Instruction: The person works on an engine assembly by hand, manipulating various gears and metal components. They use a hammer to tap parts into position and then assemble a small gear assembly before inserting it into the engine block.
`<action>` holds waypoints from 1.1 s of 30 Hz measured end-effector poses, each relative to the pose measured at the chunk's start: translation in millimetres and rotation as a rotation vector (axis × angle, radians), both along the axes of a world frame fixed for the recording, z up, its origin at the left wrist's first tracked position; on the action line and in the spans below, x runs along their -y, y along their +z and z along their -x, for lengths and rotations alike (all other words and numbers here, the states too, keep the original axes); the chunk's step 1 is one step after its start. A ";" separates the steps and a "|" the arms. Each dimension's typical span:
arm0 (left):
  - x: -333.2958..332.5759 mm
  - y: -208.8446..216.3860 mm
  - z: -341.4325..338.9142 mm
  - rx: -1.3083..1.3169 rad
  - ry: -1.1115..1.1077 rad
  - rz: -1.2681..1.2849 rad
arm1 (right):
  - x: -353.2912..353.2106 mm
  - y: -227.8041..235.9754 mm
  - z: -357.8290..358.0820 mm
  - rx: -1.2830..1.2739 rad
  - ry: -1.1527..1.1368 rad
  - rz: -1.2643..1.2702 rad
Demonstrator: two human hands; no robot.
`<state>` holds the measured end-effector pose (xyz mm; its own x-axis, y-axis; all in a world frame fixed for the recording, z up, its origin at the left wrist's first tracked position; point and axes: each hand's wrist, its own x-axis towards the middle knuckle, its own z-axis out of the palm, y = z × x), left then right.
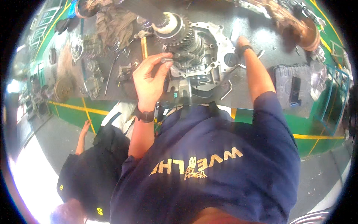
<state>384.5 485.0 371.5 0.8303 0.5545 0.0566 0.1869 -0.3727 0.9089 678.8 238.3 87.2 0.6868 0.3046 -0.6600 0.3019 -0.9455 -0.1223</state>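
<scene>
A gearbox housing (pixel 220 42) lies on the dark workbench in front of me, with a bolt-holed aluminium rim. Gears and a toothed ring (pixel 184 31) show inside it. At its left edge, my left hand (pixel 150 76) pinches a small silver bolt (pixel 166 60) between thumb and forefinger. My right hand (pixel 243 42) is beyond the right rim, next to a shiny flat surface; glare and its small size hide its fingers. Just below the right rim lies a bent metal hex key (pixel 227 90). A hammer with a yellow handle (pixel 144 47) rests left of the housing.
On the right stands a dark plastic tool case (pixel 287 80) with a black phone-like object (pixel 295 89) on it. Several metal parts (pixel 89 46) and a brown rag (pixel 115 22) lie to the left. Another person (pixel 93 175) in dark clothes is close by on my left.
</scene>
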 end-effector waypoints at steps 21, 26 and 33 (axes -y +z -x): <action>1.2 2.3 3.1 -0.017 -0.019 0.032 | 45.3 -86.3 -72.4 0.341 -0.519 -0.176; 3.8 14.1 -3.9 -0.075 -0.081 -0.005 | 142.0 -106.5 -113.2 0.248 -0.457 -0.272; 7.6 8.2 3.3 -0.080 -0.023 0.077 | 46.9 -34.8 -46.2 0.060 -0.503 -0.299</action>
